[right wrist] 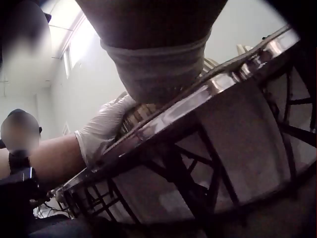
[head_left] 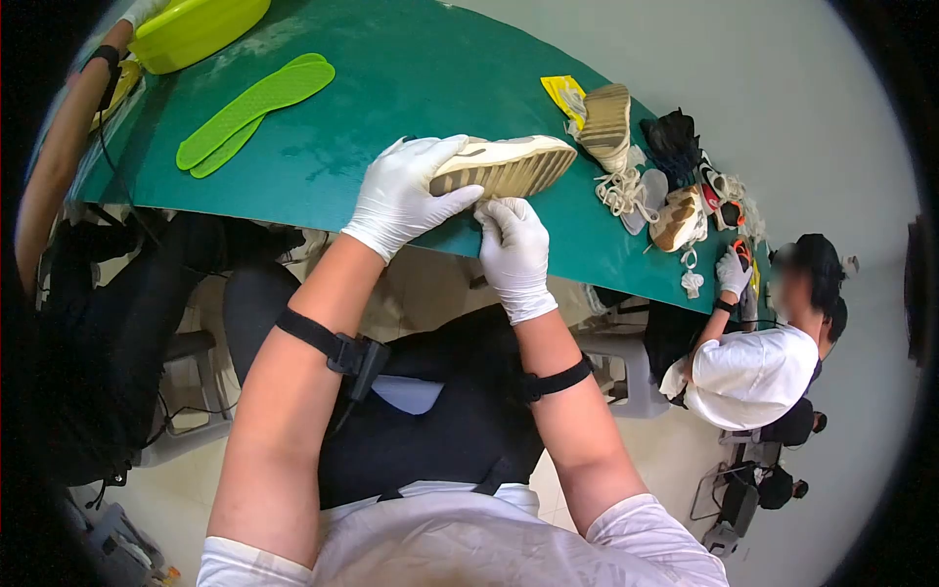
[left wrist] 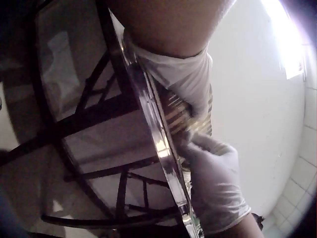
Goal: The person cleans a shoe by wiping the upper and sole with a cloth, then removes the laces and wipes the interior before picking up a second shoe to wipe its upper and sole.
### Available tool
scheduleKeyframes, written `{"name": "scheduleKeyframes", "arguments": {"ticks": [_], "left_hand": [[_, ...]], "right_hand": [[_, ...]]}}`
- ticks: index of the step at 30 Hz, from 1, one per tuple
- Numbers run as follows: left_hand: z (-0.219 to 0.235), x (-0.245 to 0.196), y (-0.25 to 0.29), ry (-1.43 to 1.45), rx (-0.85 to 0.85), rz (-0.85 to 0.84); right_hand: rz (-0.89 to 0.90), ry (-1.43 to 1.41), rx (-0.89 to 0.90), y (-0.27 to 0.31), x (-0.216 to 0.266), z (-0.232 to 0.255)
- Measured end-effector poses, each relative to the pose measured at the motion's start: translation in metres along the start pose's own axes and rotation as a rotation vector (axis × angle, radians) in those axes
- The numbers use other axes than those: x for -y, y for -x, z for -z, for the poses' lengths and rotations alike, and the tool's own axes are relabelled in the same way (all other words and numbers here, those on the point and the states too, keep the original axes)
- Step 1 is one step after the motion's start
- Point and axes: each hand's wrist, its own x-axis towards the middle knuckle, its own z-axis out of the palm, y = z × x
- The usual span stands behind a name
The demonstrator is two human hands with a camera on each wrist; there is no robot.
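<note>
A white sneaker point(head_left: 509, 164) is tipped on its side over the table's near edge, its ridged beige sole turned toward me. My gloved left hand point(head_left: 411, 191) grips one end of it, thumb across the sole. Against the lower edge of the sole, my gloved right hand point(head_left: 516, 249) pinches a small crumpled greyish cloth point(head_left: 480, 215), mostly hidden by the fingers. Both hands meet at the sole in the left wrist view, where the right hand point(left wrist: 215, 173) sits below the left. The right wrist view shows the left hand point(right wrist: 105, 126) beside the striped sole.
Two green insoles point(head_left: 249, 112) lie on the green table point(head_left: 391, 78), near a yellow-green basin point(head_left: 196, 34). At right are another sneaker point(head_left: 606, 127), loose laces point(head_left: 623, 196), a yellow packet point(head_left: 562, 95) and more shoes. A person in white point(head_left: 753, 377) sits at the right side.
</note>
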Motion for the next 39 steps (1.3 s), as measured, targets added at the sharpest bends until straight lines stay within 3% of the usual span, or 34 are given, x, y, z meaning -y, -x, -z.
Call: {"name": "scheduleKeyframes", "arguments": {"ticks": [4,7,10,14,22,27,31,34,37,39], "left_hand": [[-0.002,0.0,0.0,-0.016,-0.009,-0.007],[0.0,-0.001,-0.001,0.029,-0.03,-0.027],[-0.002,-0.001,0.0,0.002,-0.038,-0.034],[-0.004,0.003,0.0,0.016,-0.04,-0.035],[-0.002,0.0,0.001,0.021,-0.065,-0.08],[-0.001,-0.003,0.0,0.008,-0.002,0.051],[0.0,-0.002,0.0,-0.026,0.004,0.035],[0.001,-0.003,0.0,-0.049,0.037,0.068],[0.001,-0.003,-0.001,-0.015,0.036,0.073],[0.002,-0.005,-0.001,-0.032,0.036,0.08]], "right_hand": [[-0.138,-0.07,0.052,-0.003,0.017,0.011],[-0.103,-0.242,-0.191,-0.017,0.026,0.013],[-0.025,-0.155,-0.265,-0.037,0.036,0.022],[0.129,-0.028,-0.188,-0.045,0.028,0.009],[-0.026,-0.007,0.03,-0.002,0.005,0.002],[0.016,-0.056,-0.009,-0.003,0.0,0.004],[-0.056,-0.175,0.021,-0.005,0.001,0.012],[-0.292,-0.458,0.037,-0.005,-0.015,0.02],[-0.438,-0.639,-0.005,0.003,-0.047,0.021],[-0.52,-0.82,-0.171,0.007,-0.04,0.017]]}}
